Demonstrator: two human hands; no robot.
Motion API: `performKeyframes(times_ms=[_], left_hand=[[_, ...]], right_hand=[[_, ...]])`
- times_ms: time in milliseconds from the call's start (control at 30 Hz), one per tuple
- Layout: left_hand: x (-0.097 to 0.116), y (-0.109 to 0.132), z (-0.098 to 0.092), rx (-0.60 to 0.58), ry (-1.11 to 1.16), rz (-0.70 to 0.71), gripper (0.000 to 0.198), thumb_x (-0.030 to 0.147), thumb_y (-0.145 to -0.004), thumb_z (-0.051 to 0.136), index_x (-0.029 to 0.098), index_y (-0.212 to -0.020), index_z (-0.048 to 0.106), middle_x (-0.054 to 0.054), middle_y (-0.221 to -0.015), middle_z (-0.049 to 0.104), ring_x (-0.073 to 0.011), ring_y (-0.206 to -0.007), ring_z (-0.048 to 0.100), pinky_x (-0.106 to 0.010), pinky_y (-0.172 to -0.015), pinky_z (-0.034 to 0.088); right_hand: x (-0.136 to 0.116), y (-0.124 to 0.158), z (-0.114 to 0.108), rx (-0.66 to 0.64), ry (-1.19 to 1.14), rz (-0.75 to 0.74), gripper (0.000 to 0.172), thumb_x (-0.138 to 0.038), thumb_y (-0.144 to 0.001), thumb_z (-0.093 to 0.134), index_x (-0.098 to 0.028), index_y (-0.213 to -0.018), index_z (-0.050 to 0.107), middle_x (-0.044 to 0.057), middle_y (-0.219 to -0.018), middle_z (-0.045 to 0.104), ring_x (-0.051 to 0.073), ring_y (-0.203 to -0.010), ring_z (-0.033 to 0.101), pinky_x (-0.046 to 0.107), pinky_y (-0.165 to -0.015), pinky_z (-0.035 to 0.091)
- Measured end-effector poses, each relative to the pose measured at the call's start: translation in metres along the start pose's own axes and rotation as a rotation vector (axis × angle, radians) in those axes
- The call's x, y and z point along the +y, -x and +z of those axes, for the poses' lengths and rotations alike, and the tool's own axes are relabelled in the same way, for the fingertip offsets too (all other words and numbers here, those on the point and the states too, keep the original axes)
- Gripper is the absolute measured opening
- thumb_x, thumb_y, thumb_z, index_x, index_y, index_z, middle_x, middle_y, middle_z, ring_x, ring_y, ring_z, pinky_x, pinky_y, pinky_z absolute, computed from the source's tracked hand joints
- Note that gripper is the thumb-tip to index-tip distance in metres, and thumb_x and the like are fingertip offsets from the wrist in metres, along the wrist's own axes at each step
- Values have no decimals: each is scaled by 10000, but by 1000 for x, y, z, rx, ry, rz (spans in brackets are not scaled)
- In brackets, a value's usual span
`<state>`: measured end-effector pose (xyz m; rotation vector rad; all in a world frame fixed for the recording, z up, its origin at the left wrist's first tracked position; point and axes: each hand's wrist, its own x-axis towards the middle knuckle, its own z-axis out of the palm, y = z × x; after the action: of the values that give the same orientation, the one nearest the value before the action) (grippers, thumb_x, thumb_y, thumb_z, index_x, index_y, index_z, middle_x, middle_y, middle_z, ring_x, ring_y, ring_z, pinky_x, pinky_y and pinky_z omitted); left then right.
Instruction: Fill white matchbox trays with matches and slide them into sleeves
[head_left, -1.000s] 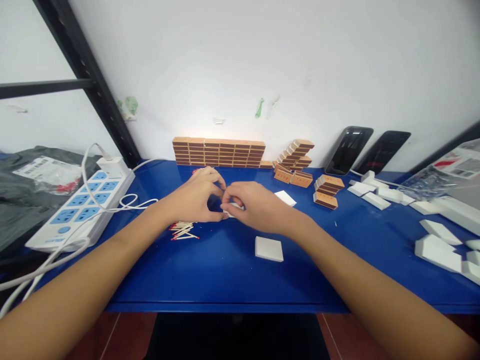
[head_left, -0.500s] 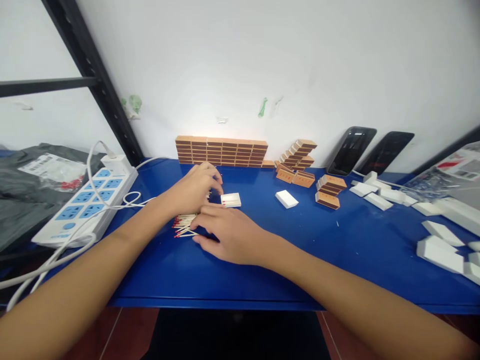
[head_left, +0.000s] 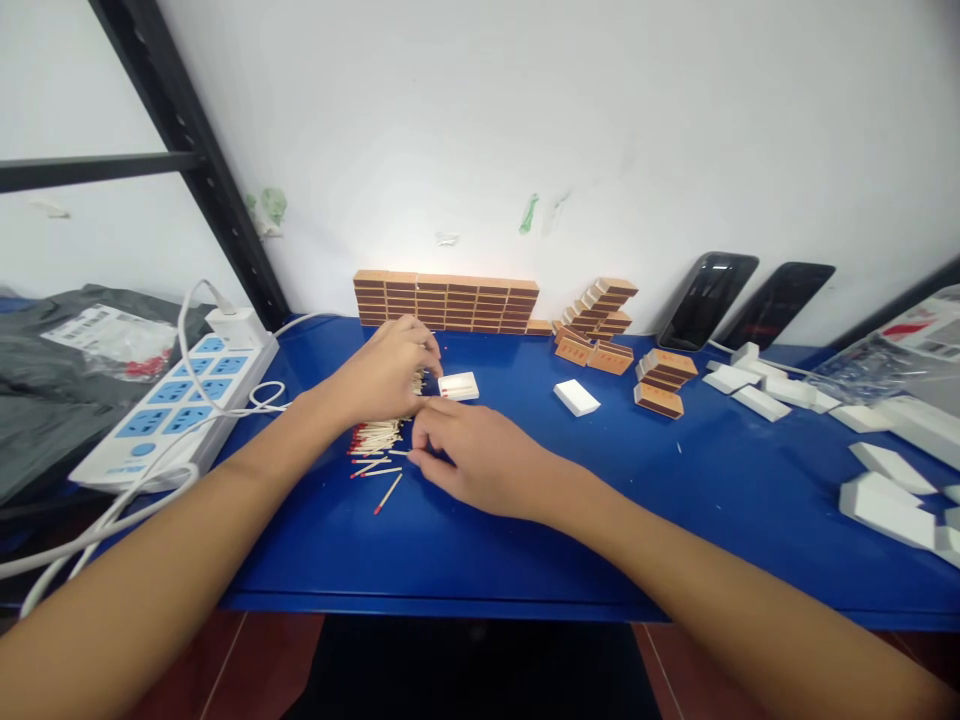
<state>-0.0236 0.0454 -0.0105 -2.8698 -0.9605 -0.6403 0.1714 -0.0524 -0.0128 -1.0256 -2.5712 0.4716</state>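
A pile of red-tipped matches (head_left: 375, 442) lies on the blue table (head_left: 525, 540). My left hand (head_left: 382, 378) rests over the far end of the pile, its fingers curled on a bunch of matches beside a small white matchbox tray (head_left: 459, 386). My right hand (head_left: 472, 458) lies just right of the pile with fingertips pinched at some matches. One match (head_left: 388, 494) lies apart, nearer the front edge.
A wall of stacked brown matchboxes (head_left: 446, 302) lines the back, with looser stacks (head_left: 600, 325) to its right. White box trays (head_left: 576, 397) and more white pieces (head_left: 885, 490) lie right. A power strip (head_left: 176, 405) with cables sits left. Two phones (head_left: 709, 298) lean on the wall.
Both hands left the white tray, which now lies on the table. My right hand dropped to the match pile, and matches have spread, one sliding toward the front.
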Motion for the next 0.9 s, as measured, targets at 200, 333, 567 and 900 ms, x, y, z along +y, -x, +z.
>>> performKeyframes(times_ms=[200,333,567,900], left_hand=[[2,1,0,12,18,2,236,462,-825,860,242,-908,834,-94,-1122,755,-330,-1174,611,-526,-1046,474],[1,0,0,5,13,-5,212,430,-823,852,241,-918,839,-94,-1134,758,-333,-1175,609,-527,-1036,474],[1,0,0,5,-8,7,249,480,-843,862,242,-911,833,-83,-1127,759,-317,-1156,614,-502,-1028,472],[2,0,-1,2,-7,-14,251,472,-827,874,237,-903,831,-89,-1127,761,-329,-1151,610,-509,-1018,475]], right_hand=[[11,6,-21,-104,134,110,179,-199,-982,670,-188,-815,606,26,-856,663,152,-744,528,307,-666,321],[11,6,-20,-59,38,8,49,-158,-996,641,-192,-980,673,27,-968,686,154,-802,569,292,-718,384],[-3,5,-9,-222,-152,-113,81,-184,-1013,702,-205,-1082,738,40,-1111,654,157,-902,619,285,-795,466],[-11,-2,20,-21,16,-90,226,-276,-1086,614,-200,-1285,688,74,-1183,666,195,-940,623,318,-786,443]])
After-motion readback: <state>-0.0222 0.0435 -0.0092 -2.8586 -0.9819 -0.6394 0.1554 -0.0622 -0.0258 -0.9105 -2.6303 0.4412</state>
